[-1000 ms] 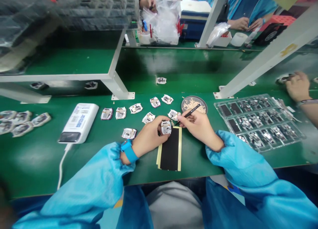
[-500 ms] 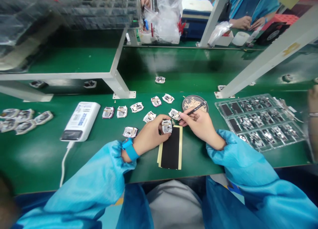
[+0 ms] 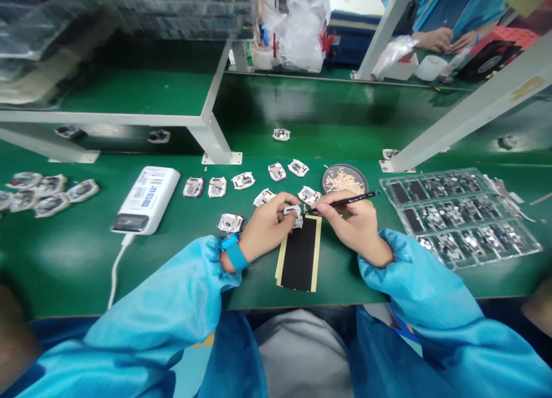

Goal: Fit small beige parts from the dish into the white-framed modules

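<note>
As left hand [image 3: 267,225] pinches a half-hidden white casing [image 3: 294,216], right hand [image 3: 357,224] closed on black tool [image 3: 357,199], tip indistinct

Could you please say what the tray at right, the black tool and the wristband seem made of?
Tray: probably clear, glossy plastic; the green bench shows through and its edges glint.
Black tool: smooth, dark finish with pale marks; coated metal or plastic, I cannot tell.
Wristband: perhaps fabric or rubber, blue; it curves smoothly with little shine.
</note>
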### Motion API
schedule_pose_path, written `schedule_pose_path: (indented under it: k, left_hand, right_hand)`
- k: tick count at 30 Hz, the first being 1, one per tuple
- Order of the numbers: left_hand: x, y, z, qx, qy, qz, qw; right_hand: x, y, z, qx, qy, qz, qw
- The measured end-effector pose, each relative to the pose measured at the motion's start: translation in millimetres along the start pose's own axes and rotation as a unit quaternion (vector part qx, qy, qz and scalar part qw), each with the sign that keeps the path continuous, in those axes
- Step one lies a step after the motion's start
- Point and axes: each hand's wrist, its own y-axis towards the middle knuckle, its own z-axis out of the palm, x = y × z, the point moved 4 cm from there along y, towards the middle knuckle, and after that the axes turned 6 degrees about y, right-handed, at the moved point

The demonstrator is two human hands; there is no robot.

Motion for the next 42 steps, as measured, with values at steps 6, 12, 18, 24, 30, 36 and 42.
schedule_pose_path:
  k: [6, 12, 18, 24, 30, 36, 42]
  left_hand:
    - [-1.7, -0.9, 0.5, -0.013, 0.011, 0.01, 1.0]
    - [-0.9, -1.6, 1.3, -0.011, 0.021, 0.003, 1.0]
    - [-1.9, -1.9, 0.8, -0.012, 0.023, 0.013, 1.0]
    - [-0.8, -2.2, 0.9, -0.017, 0.003, 0.028, 0.999]
    - [-2.6, -1.3, 0.9, -0.006, -0.081, 0.016, 0.997]
    - [-16.0, -3.3, -6.8, -0.027, -0.08, 0.01, 0.996]
    - [-18.0, -5.5, -13.1, -0.048, -0.03, 0.036, 0.998]
  right_hand:
    - [-1.1, -0.6, 6.0, 0.031, -0.064, -0.061, 0.996]
    - [-1.9, -0.8, 6.5, 0.022, -0.087, -0.059, 0.994]
    - [-2.8, -1.1, 8.6, 0.028, -0.091, -0.072, 0.993]
    - [2.1, -2.3, 15.3, 0.068, -0.121, -0.117, 0.983]
    - [4.7, -3.3, 5.6, 0.028, -0.054, -0.115, 0.992]
    - [5.5, -1.2, -1.7, 0.065, 0.009, -0.107, 0.992]
    - [3.4, -0.1, -1.8, 0.074, 0.019, -0.092, 0.993]
